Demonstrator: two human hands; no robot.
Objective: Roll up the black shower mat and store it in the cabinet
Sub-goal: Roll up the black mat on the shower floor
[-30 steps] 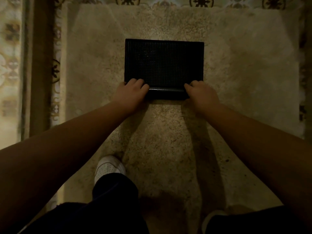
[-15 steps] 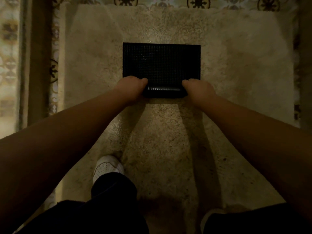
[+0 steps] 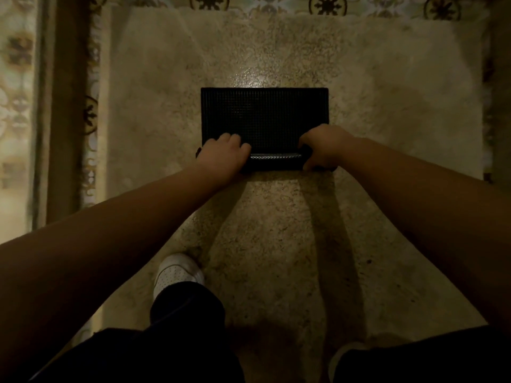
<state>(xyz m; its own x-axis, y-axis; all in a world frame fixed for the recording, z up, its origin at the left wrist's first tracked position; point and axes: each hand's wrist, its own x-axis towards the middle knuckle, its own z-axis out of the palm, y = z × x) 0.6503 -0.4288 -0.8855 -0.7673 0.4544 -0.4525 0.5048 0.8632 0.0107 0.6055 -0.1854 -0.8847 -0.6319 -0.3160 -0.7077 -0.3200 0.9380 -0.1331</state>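
Observation:
The black shower mat (image 3: 264,117) lies on a beige rug (image 3: 387,106), its near part wound into a tight roll while the far part is still flat. My left hand (image 3: 222,157) sits on the roll's left end, fingers curled over it. On the right end, my right hand (image 3: 325,149) grips the roll the same way. A shiny strip of the roll shows between the two hands. No cabinet is in view.
Patterned floor tiles (image 3: 327,4) border the rug at the top and left. A dark vertical strip (image 3: 65,106) runs along the left. My white shoe (image 3: 177,272) and dark trouser legs are at the bottom.
Both hands have pushed the roll farther away from me, so the roll has grown and the flat part of the mat has become shorter.

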